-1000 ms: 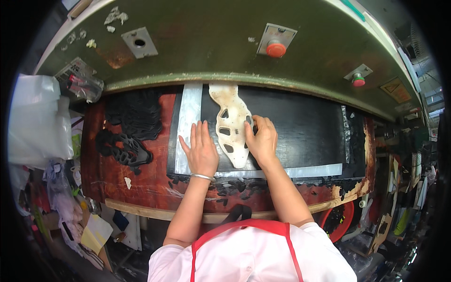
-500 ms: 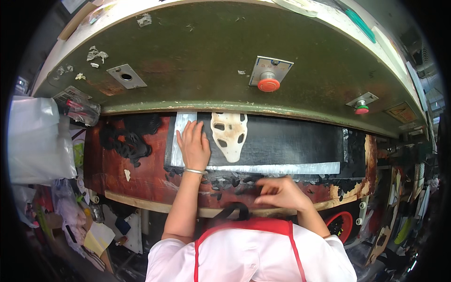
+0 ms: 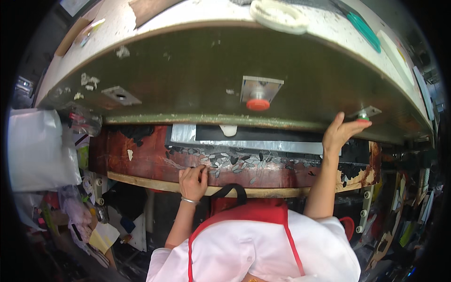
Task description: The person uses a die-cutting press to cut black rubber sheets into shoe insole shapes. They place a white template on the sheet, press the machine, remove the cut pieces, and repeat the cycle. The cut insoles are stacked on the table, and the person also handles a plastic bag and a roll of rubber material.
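Note:
My right hand (image 3: 339, 134) is raised at the right of the green machine front, fingers stretched out. Its fingertips touch the green push button (image 3: 363, 119). My left hand (image 3: 191, 182) is at the near edge of the red-brown board (image 3: 145, 162), fingers curled together; whatever they may hold is too small to make out. Beside it lie several small dark leaf-shaped scraps (image 3: 239, 161). A black sheet (image 3: 272, 147) with silvery strips (image 3: 184, 133) along its edges lies farther back. Only the tip of the off-white, holed plate (image 3: 229, 130) shows below the machine's lower edge.
A red mushroom button (image 3: 258, 104) stands out from the machine front (image 3: 183, 70). Above are a white ring-shaped roll (image 3: 277, 16) and teal-handled scissors (image 3: 364, 30). Clear plastic bags (image 3: 40, 150) hang at the left. Black cut pieces (image 3: 136, 133) lie at the board's left back.
My left hand has left the black sheet and come back to the board's near edge. My right hand has gone up to the green button. The machine front now hides most of the holed plate.

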`<action>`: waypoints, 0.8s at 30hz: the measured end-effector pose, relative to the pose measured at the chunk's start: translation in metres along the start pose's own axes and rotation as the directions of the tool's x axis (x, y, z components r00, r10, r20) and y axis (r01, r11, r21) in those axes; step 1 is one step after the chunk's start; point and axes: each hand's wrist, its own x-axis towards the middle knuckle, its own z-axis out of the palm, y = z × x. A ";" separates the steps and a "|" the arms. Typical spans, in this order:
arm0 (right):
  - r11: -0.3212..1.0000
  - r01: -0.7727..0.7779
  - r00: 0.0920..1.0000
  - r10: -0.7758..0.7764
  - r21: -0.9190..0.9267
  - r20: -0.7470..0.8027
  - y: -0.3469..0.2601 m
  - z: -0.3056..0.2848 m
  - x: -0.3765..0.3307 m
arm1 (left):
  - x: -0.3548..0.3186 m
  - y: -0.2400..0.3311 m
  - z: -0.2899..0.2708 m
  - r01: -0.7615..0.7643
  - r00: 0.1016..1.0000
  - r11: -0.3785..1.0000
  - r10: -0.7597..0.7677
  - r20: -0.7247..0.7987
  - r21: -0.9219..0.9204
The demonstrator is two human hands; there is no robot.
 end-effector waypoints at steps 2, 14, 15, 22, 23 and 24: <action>0.996 0.086 0.996 -0.085 0.016 -0.027 0.003 0.002 -0.005 | 0.012 -0.007 0.010 0.036 0.998 0.999 -0.037 -0.055 -0.008; 0.965 -0.190 0.864 0.077 0.182 0.497 0.017 -0.053 -0.153 | 0.006 -0.011 0.011 -0.033 0.994 0.999 0.031 -0.104 -0.017; 0.979 0.026 0.851 -0.128 0.203 0.510 0.019 -0.057 -0.173 | 0.001 -0.011 0.011 -0.043 0.994 0.999 0.043 -0.099 0.000; 0.971 0.049 0.758 -0.190 0.235 0.625 0.040 -0.092 -0.209 | -0.043 -0.003 0.001 -0.029 0.999 0.997 0.028 -0.028 -0.067; 0.962 0.046 0.752 -0.211 0.270 0.625 0.038 -0.098 -0.211 | -0.051 -0.001 -0.003 -0.021 1.000 0.997 0.020 -0.025 -0.072; 0.978 0.029 0.706 -0.167 0.208 0.688 0.034 -0.105 -0.210 | -0.060 0.002 -0.008 0.000 1.000 0.997 -0.001 -0.008 -0.073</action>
